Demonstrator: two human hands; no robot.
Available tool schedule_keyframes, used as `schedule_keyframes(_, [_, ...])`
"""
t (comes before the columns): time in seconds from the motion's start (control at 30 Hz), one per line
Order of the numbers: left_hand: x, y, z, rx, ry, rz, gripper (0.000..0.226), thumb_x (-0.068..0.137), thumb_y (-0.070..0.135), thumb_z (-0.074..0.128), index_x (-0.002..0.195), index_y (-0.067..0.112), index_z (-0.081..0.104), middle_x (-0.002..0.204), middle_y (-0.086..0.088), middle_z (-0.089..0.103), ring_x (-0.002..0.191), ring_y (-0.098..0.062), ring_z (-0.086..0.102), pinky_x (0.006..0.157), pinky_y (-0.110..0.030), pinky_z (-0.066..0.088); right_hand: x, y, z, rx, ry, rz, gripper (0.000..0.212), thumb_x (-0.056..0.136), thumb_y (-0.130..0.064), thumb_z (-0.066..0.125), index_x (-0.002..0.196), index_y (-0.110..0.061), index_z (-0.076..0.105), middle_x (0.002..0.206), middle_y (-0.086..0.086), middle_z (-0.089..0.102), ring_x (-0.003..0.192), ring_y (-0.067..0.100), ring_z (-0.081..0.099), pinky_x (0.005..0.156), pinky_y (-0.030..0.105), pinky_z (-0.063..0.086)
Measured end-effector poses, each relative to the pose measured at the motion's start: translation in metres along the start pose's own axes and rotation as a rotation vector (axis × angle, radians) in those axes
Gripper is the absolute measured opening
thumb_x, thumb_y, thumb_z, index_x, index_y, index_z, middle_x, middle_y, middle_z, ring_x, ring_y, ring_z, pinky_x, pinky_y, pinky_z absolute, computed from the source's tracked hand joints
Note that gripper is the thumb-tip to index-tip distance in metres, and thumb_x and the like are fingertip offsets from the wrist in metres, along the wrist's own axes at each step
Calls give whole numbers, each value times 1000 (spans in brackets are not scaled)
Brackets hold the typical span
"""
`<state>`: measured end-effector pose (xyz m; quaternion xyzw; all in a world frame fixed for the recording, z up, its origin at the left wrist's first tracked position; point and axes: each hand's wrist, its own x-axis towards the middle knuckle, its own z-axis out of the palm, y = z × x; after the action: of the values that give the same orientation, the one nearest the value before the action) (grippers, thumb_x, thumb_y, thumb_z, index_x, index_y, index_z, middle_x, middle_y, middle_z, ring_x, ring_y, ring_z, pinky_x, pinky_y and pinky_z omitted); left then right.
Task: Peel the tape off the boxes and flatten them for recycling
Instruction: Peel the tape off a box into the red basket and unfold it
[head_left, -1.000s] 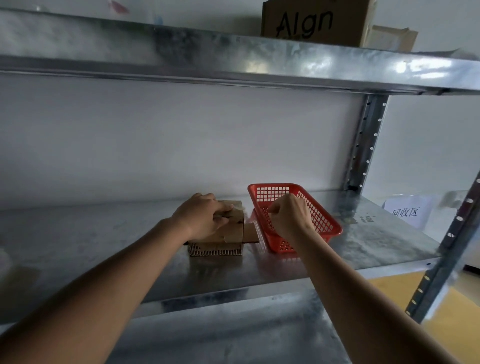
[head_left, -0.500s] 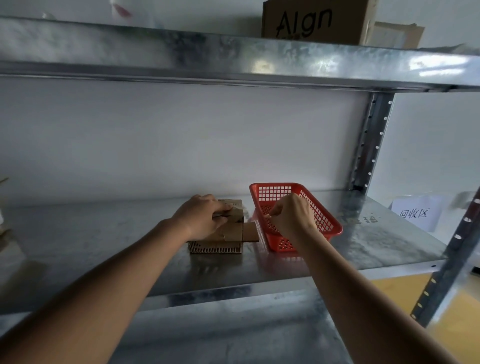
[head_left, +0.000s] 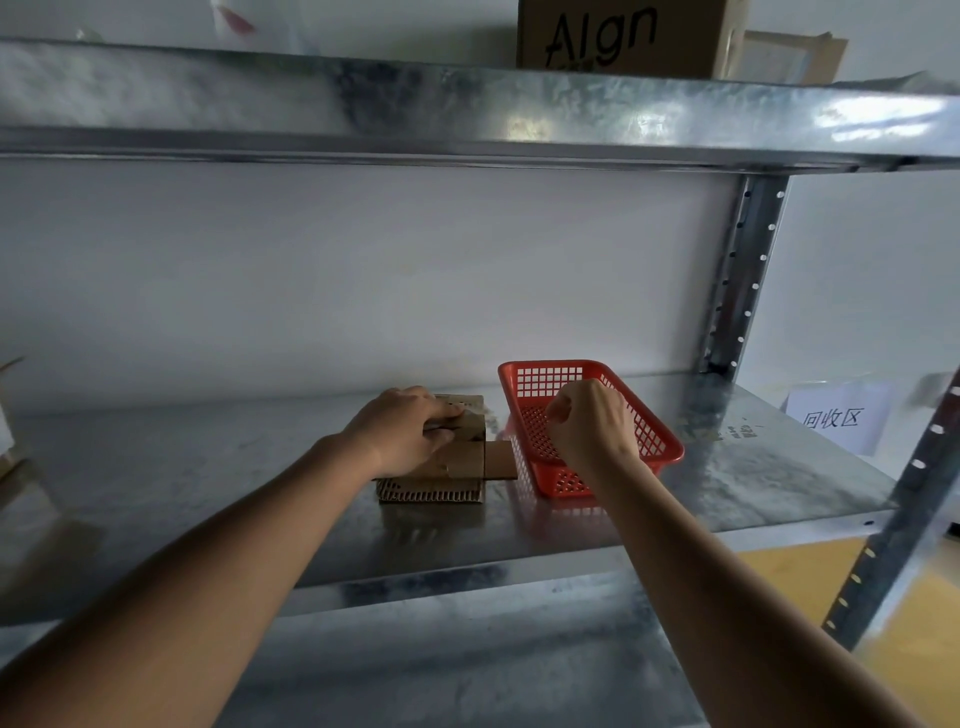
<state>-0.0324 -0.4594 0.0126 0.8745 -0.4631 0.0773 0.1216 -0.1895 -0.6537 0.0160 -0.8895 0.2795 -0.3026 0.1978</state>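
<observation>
A small stack of flattened brown cardboard (head_left: 462, 465) lies on the metal shelf (head_left: 208, 493), with a corrugated piece (head_left: 431, 492) at the bottom. My left hand (head_left: 402, 431) lies on top of the stack, fingers over the upper piece and thumb curled against its front. Just right of the stack stands a red mesh basket (head_left: 662, 441). My right hand (head_left: 592, 428) hovers over the basket's near half with its fingers curled together as in a pinch. I see no tape between the fingertips.
A second metal shelf (head_left: 467, 114) runs overhead, carrying a brown box (head_left: 618, 36) with black lettering. Perforated steel posts stand at the back right (head_left: 743, 270) and front right (head_left: 904, 504). A white paper label (head_left: 836, 415) hangs at the far right.
Both hands stay almost where they were; the right hand has drifted slightly right over the basket. The view has shifted a little.
</observation>
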Motion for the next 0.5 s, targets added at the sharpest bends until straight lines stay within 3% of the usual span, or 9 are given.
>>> schedule_keyframes(0.23, [-1,1,0,-5,5,3,45,102,44,57,147,39,55,138,2,59,126,-24,54,102,-35,46,0,-3,2,12,-10,-67,21,100,-7,60,111,-9,77,101,10,76,65,11,64,48,17,44])
schedule_keyframes(0.37, [-2,2,-1,-13,5,7,45,102,43,58,147,38,55,137,2,59,126,-23,54,103,-36,47,-2,-3,2,-15,-27,-79,22,102,-9,56,110,-7,76,97,11,76,68,16,67,52,24,51])
schedule_keyframes(0.5, [-2,2,-1,-19,4,13,46,102,42,58,148,37,55,140,0,58,128,-24,54,104,-36,46,-4,-4,0,-14,-29,-105,16,98,-12,69,111,-10,78,103,9,77,74,17,69,59,23,55])
